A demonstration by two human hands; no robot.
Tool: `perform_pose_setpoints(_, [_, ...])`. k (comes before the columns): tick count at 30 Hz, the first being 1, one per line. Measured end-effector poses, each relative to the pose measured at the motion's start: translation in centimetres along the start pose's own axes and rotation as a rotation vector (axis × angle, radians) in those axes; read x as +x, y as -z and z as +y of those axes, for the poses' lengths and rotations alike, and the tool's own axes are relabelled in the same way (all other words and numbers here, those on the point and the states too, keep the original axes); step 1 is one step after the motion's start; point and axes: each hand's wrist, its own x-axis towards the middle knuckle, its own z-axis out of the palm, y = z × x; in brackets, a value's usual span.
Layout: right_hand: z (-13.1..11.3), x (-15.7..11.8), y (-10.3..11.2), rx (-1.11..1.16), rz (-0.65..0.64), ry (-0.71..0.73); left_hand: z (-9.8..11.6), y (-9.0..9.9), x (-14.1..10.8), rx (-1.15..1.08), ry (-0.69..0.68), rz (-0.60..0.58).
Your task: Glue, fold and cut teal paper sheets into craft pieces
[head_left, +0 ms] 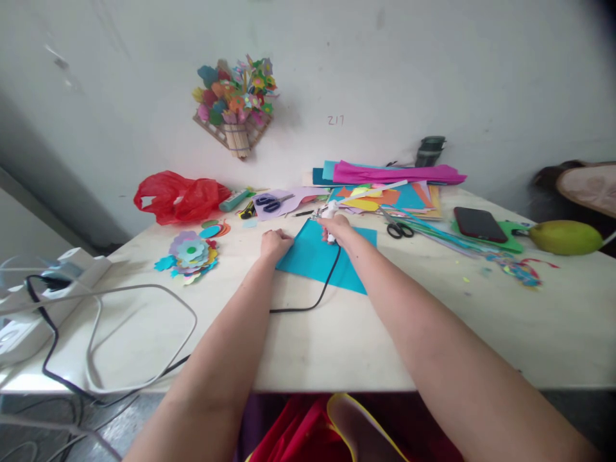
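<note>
One left hand [276, 244] and one right hand [338, 230] are showing over one worktop [317, 346]. One blue sheet [305, 255] and one white glue gun [331, 208] are appearing there too. Two pairs of scissors are lying about: one navy-handled pair [272, 204], one black-handled pair [400, 230]. One smartphone [480, 224], one red plastic bag [178, 197], one yellow-and-black utility knife [247, 210] and one dark tumbler [430, 151] are each sitting singly. One flower bouquet [235, 102] is hanging, and three handwritten digits [335, 120] are marking the wall [366, 70]. The flower cut-outs [190, 250] and coloured strips [452, 245] are overlapping too much for counting.
</note>
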Motion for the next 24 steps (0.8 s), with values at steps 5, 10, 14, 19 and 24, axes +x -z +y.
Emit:
perform_pose_setpoints(5, [0.11,0.21,-0.01,-0.011,-0.004,0.002,0.13,0.09,-0.06,-0.013,0.018,0.005])
perform_pose_setpoints(10, [0.19,0.20,-0.08,-0.007,0.001,0.004,0.12,0.04,0.11,-0.007,0.044,-0.018])
perform_pose_setpoints(14, [0.14,0.12,-0.10,-0.011,0.009,0.008,0.02,-0.02,0.10,-0.023,0.028,0.002])
perform_pose_setpoints(19, [0.13,0.13,-0.11,-0.015,0.011,-0.001,0.06,0.06,-0.06,-0.032,0.025,-0.001])
perform_pose_setpoints(24, [0.22,0.29,-0.15,-0.019,0.006,-0.003,0.08,0.03,-0.04,-0.039,0.043,-0.006])
